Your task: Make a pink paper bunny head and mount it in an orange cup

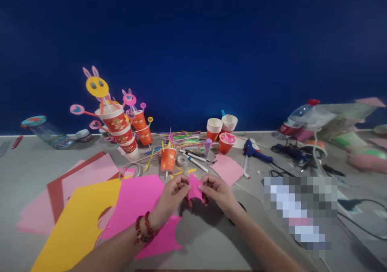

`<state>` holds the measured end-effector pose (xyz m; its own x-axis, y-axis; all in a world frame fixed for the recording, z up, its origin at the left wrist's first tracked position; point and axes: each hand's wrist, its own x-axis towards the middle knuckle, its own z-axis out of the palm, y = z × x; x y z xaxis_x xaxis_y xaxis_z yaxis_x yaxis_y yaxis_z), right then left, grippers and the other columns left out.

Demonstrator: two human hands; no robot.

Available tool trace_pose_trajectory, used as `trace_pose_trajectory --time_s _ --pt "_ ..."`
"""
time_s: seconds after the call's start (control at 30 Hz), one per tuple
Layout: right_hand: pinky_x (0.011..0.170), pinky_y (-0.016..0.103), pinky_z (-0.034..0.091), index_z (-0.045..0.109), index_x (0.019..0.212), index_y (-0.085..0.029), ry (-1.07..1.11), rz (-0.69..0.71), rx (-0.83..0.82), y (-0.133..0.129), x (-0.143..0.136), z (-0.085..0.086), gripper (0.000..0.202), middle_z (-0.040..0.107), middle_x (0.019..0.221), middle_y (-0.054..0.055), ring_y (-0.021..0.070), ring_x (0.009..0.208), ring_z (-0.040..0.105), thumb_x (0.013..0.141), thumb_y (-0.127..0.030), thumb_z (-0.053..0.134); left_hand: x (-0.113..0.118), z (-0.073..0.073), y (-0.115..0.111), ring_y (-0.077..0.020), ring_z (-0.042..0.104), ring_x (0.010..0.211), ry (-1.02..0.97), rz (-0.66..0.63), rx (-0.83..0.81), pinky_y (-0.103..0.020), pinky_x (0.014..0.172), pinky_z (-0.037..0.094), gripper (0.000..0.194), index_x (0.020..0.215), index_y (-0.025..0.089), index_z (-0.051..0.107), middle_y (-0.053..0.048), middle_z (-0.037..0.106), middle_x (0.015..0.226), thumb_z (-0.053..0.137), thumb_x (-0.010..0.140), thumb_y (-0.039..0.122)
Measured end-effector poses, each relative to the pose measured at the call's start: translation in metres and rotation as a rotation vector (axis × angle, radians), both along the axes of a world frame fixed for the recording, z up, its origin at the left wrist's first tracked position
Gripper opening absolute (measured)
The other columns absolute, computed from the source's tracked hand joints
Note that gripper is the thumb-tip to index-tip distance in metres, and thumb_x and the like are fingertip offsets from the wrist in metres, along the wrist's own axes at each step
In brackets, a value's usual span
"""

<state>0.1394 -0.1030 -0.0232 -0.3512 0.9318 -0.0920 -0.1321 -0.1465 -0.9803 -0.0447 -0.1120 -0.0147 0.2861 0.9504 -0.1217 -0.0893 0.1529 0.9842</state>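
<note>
A small piece of bright pink paper (195, 188) is pinched between both hands at the middle of the table. My left hand (177, 191), with red bead bracelets at its wrist, grips the paper's left edge. My right hand (216, 191) grips its right edge between thumb and finger. Under my left forearm lie a large pink sheet (137, 199) and a yellow sheet (72, 219), both with curved cut-outs. Just beyond my hands stands an orange paper cup (168, 160) with small cut shapes on it. A light pink sheet (227, 168) lies past my right hand.
Decorated cup figures (115, 121) stand at the back left beside a jar (50, 133). Markers (193, 162), a tape roll (182, 160), a purple glue stick (207, 147) and stacked cups (214, 129) lie further back. To the right are a blue glue gun (255, 153), cables and a bottle (298, 121).
</note>
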Motion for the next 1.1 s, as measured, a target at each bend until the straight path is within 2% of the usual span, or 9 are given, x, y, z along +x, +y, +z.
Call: trace_pose_trajectory --time_s 0.2,0.37,0.5,0.73,0.93,1.1 --pt "0.045 0.023 0.047 0.057 0.088 -0.019 0.034 0.015 -0.014 0.000 0.002 -0.002 0.040 0.060 0.053 -0.006 0.0107 0.041 0.055 0.076 -0.053 0.076 0.002 -0.006 -0.001 -0.0108 0.060 0.043 0.015 -0.010 -0.035 -0.020 0.041 0.041 0.034 0.091 0.020 0.050 0.007 0.056 0.063 0.066 0.080 0.048" --pt "0.046 0.023 0.049 0.059 0.086 -0.019 0.058 -0.004 0.006 -0.002 0.001 -0.002 0.036 0.059 0.057 -0.006 0.0109 0.044 0.057 0.078 -0.050 0.076 0.000 -0.002 -0.003 -0.0109 0.061 0.045 -0.020 -0.054 -0.043 -0.020 0.044 0.045 0.032 0.093 0.019 0.051 0.005 0.060 0.065 0.063 0.085 0.047" --pt "0.048 0.024 0.051 0.060 0.087 -0.020 0.069 -0.024 0.003 -0.004 0.000 -0.001 0.034 0.060 0.059 -0.005 0.0119 0.047 0.059 0.078 -0.049 0.076 -0.002 0.000 -0.006 -0.0130 0.066 0.053 -0.039 -0.049 0.011 -0.023 0.051 0.050 0.030 0.100 0.017 0.056 -0.001 0.068 0.078 0.064 0.087 0.043" --pt "0.050 0.027 0.053 0.063 0.083 -0.021 0.082 -0.027 0.036 -0.006 0.001 0.003 0.032 0.063 0.068 -0.002 0.0129 0.050 0.060 0.077 -0.049 0.077 -0.005 0.001 -0.008 -0.0147 0.068 0.054 -0.030 -0.008 0.071 -0.026 0.051 0.053 0.023 0.097 0.018 0.062 -0.003 0.069 0.084 0.063 0.087 0.039" --pt "0.055 0.026 0.053 0.069 0.089 -0.020 0.010 -0.041 0.212 -0.007 0.005 0.000 0.023 0.066 0.072 0.001 0.0143 0.057 0.063 0.085 -0.043 0.069 -0.006 0.005 -0.010 -0.0168 0.068 0.058 -0.121 -0.048 0.044 -0.027 0.057 0.054 0.019 0.097 0.018 0.065 0.000 0.069 0.066 0.063 0.087 0.035" --pt "0.067 0.030 0.054 0.071 0.088 -0.022 -0.102 -0.095 0.527 -0.005 0.006 -0.003 0.015 0.071 0.079 0.005 0.0182 0.072 0.067 0.091 -0.033 0.061 -0.006 0.003 -0.012 -0.0158 0.068 0.061 -0.213 -0.061 -0.011 -0.025 0.060 0.053 0.019 0.100 0.018 0.063 -0.002 0.071 0.067 0.056 0.094 0.033"
